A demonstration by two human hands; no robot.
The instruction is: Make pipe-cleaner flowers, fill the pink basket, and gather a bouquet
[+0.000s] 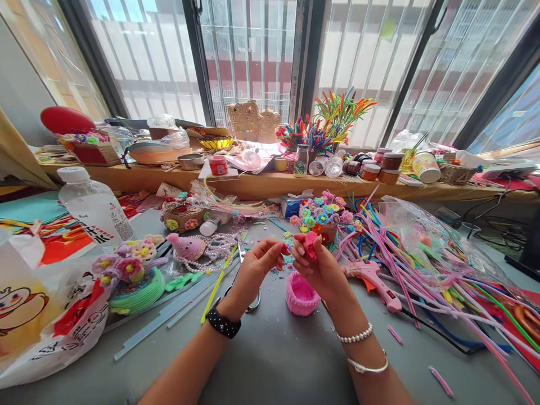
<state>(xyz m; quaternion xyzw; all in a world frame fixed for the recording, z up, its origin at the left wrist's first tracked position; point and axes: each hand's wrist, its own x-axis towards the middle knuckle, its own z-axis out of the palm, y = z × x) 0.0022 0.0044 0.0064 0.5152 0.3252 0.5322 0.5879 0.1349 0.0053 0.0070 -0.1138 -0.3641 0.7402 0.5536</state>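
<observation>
My left hand point(257, 264) is raised over the grey table, its fingertips pinched on a tiny red-pink piece. My right hand point(316, 264) is beside it, fingers curled around a small red-pink pipe-cleaner flower point(311, 243). The fingertips of both hands almost touch. Just below them a small pink pipe-cleaner basket point(300, 294) stands on the table. Scissors point(244, 270) lie partly hidden under my left wrist, which wears a black band. My right wrist carries a pearl bracelet and a silver bangle.
A pink glue gun point(373, 277) lies right of my hands, beside a heap of coloured pipe cleaners point(422, 264). A basket of small flowers point(323, 216) stands behind. On the left are a plastic bottle point(95, 208), a green flower basket point(135, 281), pearl strings point(211, 247) and plastic bags.
</observation>
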